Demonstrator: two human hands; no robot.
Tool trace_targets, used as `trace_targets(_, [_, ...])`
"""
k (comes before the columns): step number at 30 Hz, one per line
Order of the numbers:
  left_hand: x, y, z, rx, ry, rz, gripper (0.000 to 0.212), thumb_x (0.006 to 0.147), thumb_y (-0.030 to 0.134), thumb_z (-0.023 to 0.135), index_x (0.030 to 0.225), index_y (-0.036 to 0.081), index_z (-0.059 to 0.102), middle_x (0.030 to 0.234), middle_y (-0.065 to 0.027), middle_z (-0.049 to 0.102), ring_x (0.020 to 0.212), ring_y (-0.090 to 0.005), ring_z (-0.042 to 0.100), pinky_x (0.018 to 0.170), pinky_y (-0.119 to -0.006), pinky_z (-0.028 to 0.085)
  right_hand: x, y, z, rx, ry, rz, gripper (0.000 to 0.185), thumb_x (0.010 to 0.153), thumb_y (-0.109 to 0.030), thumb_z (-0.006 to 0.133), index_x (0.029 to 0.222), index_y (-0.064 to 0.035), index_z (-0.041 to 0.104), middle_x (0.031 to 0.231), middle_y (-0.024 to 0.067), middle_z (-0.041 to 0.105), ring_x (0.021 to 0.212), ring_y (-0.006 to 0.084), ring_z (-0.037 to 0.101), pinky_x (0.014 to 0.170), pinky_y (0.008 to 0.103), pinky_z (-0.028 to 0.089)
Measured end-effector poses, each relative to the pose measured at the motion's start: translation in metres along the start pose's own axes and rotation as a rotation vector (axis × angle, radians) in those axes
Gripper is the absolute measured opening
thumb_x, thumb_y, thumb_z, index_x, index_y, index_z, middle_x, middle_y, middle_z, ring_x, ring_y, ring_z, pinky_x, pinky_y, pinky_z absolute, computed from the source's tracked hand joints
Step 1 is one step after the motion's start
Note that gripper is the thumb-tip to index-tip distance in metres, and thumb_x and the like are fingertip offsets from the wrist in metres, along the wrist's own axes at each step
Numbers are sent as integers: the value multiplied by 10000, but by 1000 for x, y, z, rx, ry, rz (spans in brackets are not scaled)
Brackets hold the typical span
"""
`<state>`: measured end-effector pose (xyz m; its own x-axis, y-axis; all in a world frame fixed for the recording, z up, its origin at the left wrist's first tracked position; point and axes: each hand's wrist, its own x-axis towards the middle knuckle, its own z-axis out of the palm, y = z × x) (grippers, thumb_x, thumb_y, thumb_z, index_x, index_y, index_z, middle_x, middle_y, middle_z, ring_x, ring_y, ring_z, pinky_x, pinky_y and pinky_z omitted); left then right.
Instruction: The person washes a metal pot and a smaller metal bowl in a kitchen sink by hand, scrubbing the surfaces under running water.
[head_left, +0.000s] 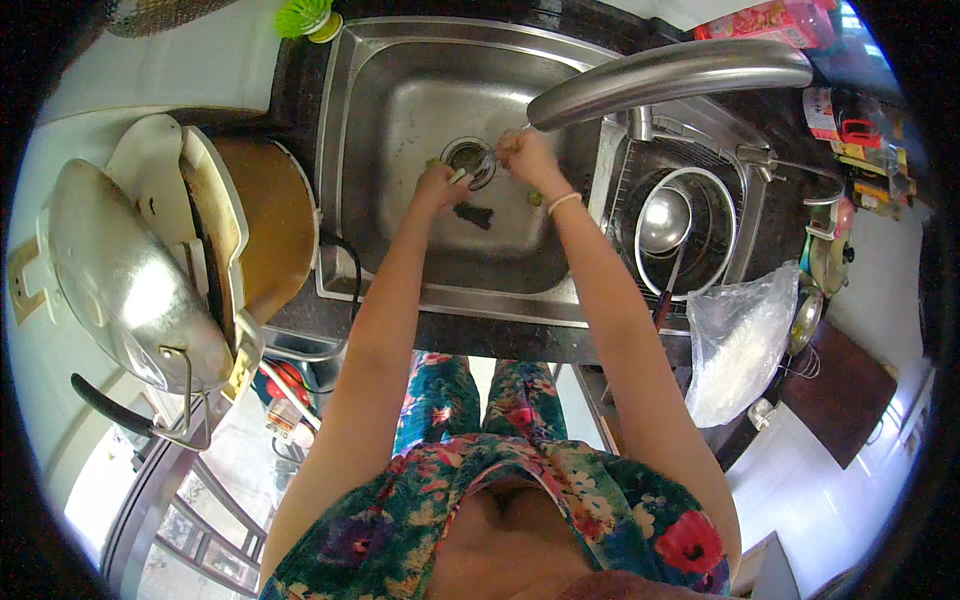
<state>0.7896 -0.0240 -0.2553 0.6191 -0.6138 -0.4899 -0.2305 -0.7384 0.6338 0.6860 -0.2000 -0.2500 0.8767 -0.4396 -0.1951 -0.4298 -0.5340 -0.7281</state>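
Both my hands are low inside the stainless steel sink (427, 259), on either side of the drain (469, 159). My left hand (441, 189) has its fingers closed around a small pale green piece (458, 175), too small to identify. Under the faucet spout (660, 75), my right hand (531, 159) is curled; whether it grips anything is unclear. A wet glint shows between the hands. Just below my left hand lies a dark, ragged clump (474, 215). A small yellow-green bit (535, 198) rests beside my right wrist.
A metal wok (135, 270) leans at left against a brown, cream-rimmed container (262, 217). Right of the basin, a ladle (666, 217) stands in a metal pot (724, 255). A plastic bag of white contents (739, 360) hangs near the counter edge. A green brush (304, 19) stands behind.
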Motion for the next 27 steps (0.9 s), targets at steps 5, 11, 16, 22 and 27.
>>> trace_targets(5, [-12,70,-22,-584,-327,-115,188,747,202,647,788,33,575,614,-11,556,516,-78,491,467,-228,382,20,1,-49,635,155,312,92,746,-131,592,728,-42,607,633,90,608,535,213,564,502,277,430])
trace_targets(11, [-23,93,-30,-817,-152,-98,212,811,245,582,723,57,540,562,21,482,471,-46,396,426,-210,303,14,-38,-39,1582,96,591,170,785,-157,595,908,-53,541,818,66,590,675,167,570,539,267,456])
trace_targets(16, [-35,93,-18,-862,-15,-16,226,831,268,556,718,73,532,533,34,454,442,-50,380,403,-216,275,6,-71,-13,1475,17,531,155,806,-162,571,917,-65,524,818,54,572,702,171,567,564,271,461])
trace_targets(22, [-47,109,-17,-888,-35,-72,237,831,242,547,677,64,526,537,29,455,455,-52,383,415,-219,289,20,-33,-10,1395,99,477,120,786,-97,563,877,-42,508,799,65,572,708,178,583,558,274,466])
trace_targets(27, [-53,108,-28,-955,-88,-90,267,837,281,540,690,60,524,533,30,443,439,-63,381,408,-225,291,13,-59,-32,1409,98,344,135,774,-91,583,860,-41,492,771,67,562,685,189,587,555,278,474])
